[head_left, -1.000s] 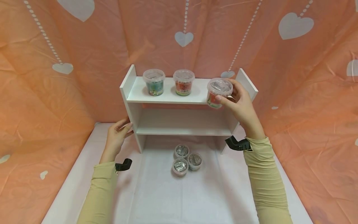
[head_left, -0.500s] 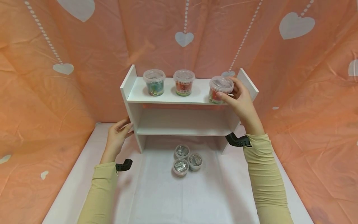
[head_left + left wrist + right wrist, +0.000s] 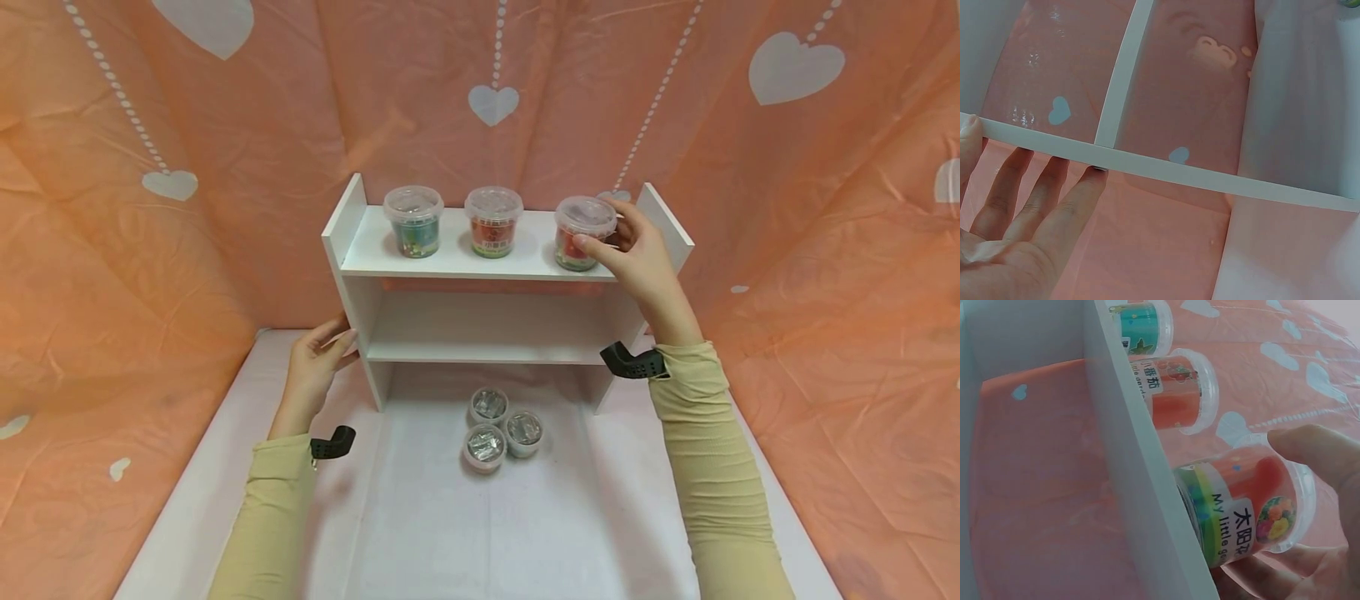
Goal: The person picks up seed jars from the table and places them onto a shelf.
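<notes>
A white shelf unit (image 3: 487, 273) with two boards stands on the table. My right hand (image 3: 645, 271) holds a lidded clear plastic cup (image 3: 581, 237) with a red label at the right end of the top board, thumb on the near side. In the right wrist view this cup (image 3: 1241, 509) stays upright relative to the board, its base at the board. To its left stand a similar red-labelled cup (image 3: 492, 223) and a green-labelled cup (image 3: 415, 223). My left hand (image 3: 313, 367) touches the shelf's left side panel (image 3: 1166, 172) with extended fingers (image 3: 1063, 206).
Below the shelf's front, several-piece clutter is absent from the boards; three lidded cups (image 3: 486, 446) with silvery contents stand close together on the white table cloth (image 3: 450, 533). An orange curtain (image 3: 300, 108) with white hearts hangs behind and at both sides.
My right hand has lifted and pushed the red-labelled cup slightly back, from before the top board's front edge onto the board. The left hand has stayed at the side panel.
</notes>
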Available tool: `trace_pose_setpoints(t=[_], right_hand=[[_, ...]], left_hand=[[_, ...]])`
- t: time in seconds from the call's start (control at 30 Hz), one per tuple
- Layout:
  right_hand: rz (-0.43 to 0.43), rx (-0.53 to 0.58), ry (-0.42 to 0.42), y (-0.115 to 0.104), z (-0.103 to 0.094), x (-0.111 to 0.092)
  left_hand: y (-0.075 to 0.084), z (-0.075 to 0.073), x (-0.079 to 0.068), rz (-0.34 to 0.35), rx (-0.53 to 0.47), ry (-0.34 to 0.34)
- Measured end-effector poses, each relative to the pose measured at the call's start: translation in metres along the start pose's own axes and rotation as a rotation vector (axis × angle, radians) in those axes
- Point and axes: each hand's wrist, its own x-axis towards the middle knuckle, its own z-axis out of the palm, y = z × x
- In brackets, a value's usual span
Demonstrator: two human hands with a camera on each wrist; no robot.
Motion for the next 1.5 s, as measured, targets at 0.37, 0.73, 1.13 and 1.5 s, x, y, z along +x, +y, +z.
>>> trace_pose_setpoints(t=[0.37, 0.73, 1.13, 1.5], right_hand=[[0.050, -0.027, -0.007, 0.001, 0.005, 0.010], [0.053, -0.044, -0.012, 0.002, 0.009, 0.015], [0.067, -0.068, -0.025, 0.003, 0.012, 0.019], [0.053, -0.029, -0.041, 0.001, 0.007, 0.011]], left_hand=[[0.001, 0.000, 0.001, -0.003, -0.006, 0.001], [-0.002, 0.000, 0.002, -0.009, -0.014, 0.013], [0.002, 0.001, 0.001, -0.007, -0.014, 0.011], [0.001, 0.000, 0.000, -0.004, -0.010, 0.004]])
